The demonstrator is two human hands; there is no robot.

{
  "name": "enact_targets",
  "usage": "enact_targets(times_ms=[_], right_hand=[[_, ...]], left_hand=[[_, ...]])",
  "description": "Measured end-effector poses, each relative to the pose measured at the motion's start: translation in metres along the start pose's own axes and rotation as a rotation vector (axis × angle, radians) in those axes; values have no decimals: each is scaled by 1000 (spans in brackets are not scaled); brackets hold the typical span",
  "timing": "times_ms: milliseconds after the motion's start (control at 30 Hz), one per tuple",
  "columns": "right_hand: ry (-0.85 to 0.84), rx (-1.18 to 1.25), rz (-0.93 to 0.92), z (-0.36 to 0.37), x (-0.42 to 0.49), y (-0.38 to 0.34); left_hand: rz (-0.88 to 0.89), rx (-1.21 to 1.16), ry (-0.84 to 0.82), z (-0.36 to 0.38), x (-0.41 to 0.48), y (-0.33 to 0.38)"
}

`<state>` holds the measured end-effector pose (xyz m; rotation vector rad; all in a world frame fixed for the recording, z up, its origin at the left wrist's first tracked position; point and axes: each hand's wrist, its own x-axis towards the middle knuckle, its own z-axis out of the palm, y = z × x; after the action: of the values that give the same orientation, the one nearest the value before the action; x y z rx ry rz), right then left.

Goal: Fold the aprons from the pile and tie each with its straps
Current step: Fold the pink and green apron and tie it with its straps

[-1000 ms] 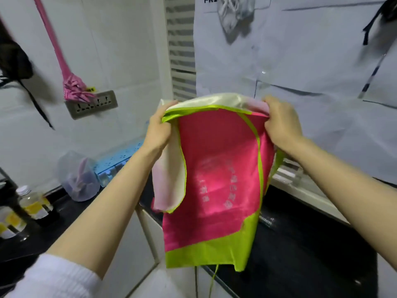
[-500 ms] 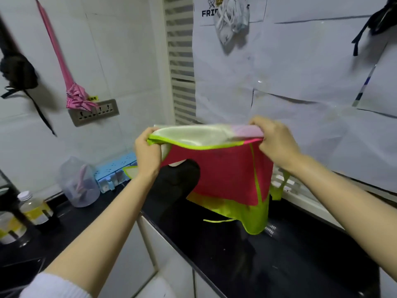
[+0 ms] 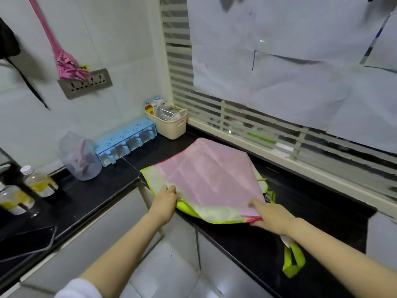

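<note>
A pink apron point(image 3: 206, 177) with lime-green trim lies spread flat on the black counter point(image 3: 311, 211), pale reverse side up. My left hand point(image 3: 165, 198) pinches its near left edge. My right hand point(image 3: 270, 214) grips its near right corner at the counter's front. A lime-green strap point(image 3: 293, 262) hangs in a loop over the counter's front edge under my right forearm. Another bit of green strap point(image 3: 261, 180) sticks out from the apron's right side.
A cream basket point(image 3: 169, 121) of small items stands in the far corner, beside a blue spice rack point(image 3: 126, 138). A clear plastic jar point(image 3: 79, 158) and bottles point(image 3: 40, 183) stand at left, a dark phone point(image 3: 28, 239) nearer. A barred window point(image 3: 279, 130) runs along the back.
Both hands have lowered the apron from mid-air and laid it flat on the counter, pale side up. My view has tipped downward.
</note>
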<state>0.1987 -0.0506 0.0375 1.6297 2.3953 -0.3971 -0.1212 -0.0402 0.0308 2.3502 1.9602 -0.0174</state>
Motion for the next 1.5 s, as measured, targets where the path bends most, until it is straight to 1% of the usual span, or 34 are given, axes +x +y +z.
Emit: enact_targets(times_ms=[200,267,333,367,433,467,500,533,567,600,633,667,700,767,800,867,933,1000,1067,1133,1200,1233,1267,1300,1333,1400,1433,1500], right_hand=[[-50,63,37,53,-16,8],[-55,36,51,67,-22,12],[-126,38,58,78,-28,17],[-210,91,61,82,-31,22],[-395,333,102,87,-36,30],[-411,463,130,88,-39,33],[-349,541,156,86,-39,38],[-227,568,175,84,-38,42],[-93,539,178,83,-36,47],[10,471,173,81,-32,52],[76,394,171,78,-28,56],[106,330,175,76,-23,61],[100,281,182,77,-18,66],[32,254,206,81,-8,75],[-6,272,227,85,-5,79],[-69,309,271,94,0,83],[-91,303,299,102,4,86],[-50,348,298,110,6,92],[18,452,339,112,3,101],[127,568,415,108,-6,115],[259,647,501,104,-18,131],[307,666,553,103,-26,138],[327,659,611,103,-34,144],[307,632,670,105,-41,149],[252,592,713,109,-47,152],[139,524,740,115,-56,154],[122,492,734,115,-58,152],[215,390,698,119,-55,151]], left_hand=[[25,78,-173,32,-5,19],[34,92,-236,41,-4,24],[49,105,-322,50,-4,31],[58,111,-380,56,-4,34],[102,115,-564,66,-6,43],[139,112,-682,69,-6,48],[166,95,-789,72,-6,54],[190,63,-852,76,-4,59],[198,14,-876,83,-1,65],[178,-44,-869,91,1,71],[128,-99,-836,97,2,79],[72,-145,-778,101,3,85],[36,-156,-694,104,3,92],[51,-118,-523,108,4,104],[73,-124,-490,109,5,109],[84,-151,-535,112,8,121],[86,-103,-589,119,12,128],[90,-30,-540,120,13,133],[82,24,-469,119,13,135],[85,59,-419,119,13,135],[100,30,-315,118,13,137],[128,29,-314,118,14,137],[143,85,-309,122,16,135],[128,93,-302,129,18,133],[102,73,-293,136,21,131],[149,82,-255,127,26,138],[130,54,-249,123,29,140],[86,35,-267,116,43,145]])
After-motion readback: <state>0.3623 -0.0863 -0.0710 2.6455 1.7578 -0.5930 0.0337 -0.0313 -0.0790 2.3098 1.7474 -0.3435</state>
